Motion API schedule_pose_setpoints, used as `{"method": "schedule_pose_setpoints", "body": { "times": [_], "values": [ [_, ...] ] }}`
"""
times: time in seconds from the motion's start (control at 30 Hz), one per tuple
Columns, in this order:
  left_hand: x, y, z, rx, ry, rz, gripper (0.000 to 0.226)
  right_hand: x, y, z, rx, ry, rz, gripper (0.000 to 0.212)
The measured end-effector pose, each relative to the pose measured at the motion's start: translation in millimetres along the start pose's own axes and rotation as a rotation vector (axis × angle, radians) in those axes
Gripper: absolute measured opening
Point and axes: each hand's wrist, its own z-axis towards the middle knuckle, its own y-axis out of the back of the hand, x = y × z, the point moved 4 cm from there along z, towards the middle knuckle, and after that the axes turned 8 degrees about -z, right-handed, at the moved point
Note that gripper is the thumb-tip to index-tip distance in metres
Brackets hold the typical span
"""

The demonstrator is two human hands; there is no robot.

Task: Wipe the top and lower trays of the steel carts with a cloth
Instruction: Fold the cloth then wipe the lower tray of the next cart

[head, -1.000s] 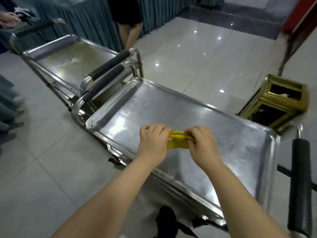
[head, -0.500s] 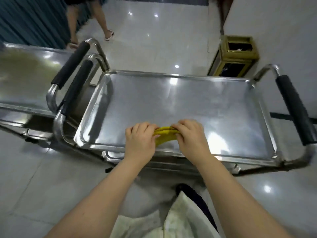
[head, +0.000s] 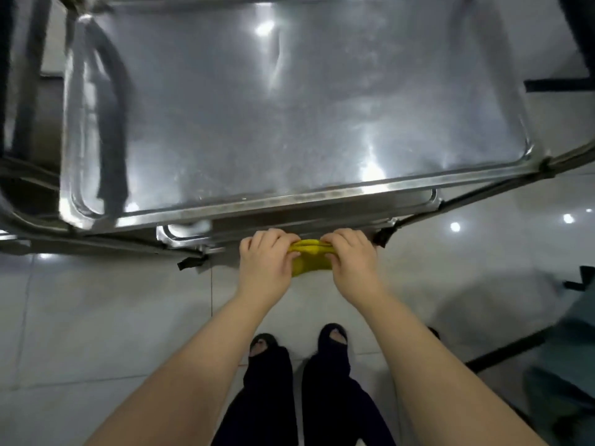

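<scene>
Here, left hand (head: 264,263) and right hand (head: 353,263) pinch the yellow cloth (head: 310,252) beside the steel cart (head: 289,200)

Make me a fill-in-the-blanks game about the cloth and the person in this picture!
1. The cloth is ____ in colour.
2. The number of hands gripping it is ____: the left hand and the right hand.
3. The person's shoes are ____ in colour.

Missing words: yellow; two; black.
</scene>
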Motion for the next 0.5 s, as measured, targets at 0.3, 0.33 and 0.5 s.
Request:
{"method": "schedule_pose_setpoints", "body": {
  "times": [0.3,0.33,0.5],
  "values": [
    [80.3,-168.7,81.7,0.115,0.186,-0.062,0.045,-116.9,-133.3,79.6,0.111,-0.03,-0.108,0.049],
    [88.1,-180.9,94.7,0.101,0.193,-0.053,0.04,-129.1,-145.3,92.9,0.123,-0.024,-0.133,0.049],
    [116.0,-211.7,161.5,0.077,0.038,-0.193,0.023,-165.9,-183.1,163.4,0.081,0.018,-0.09,0.041]
  ]
}}
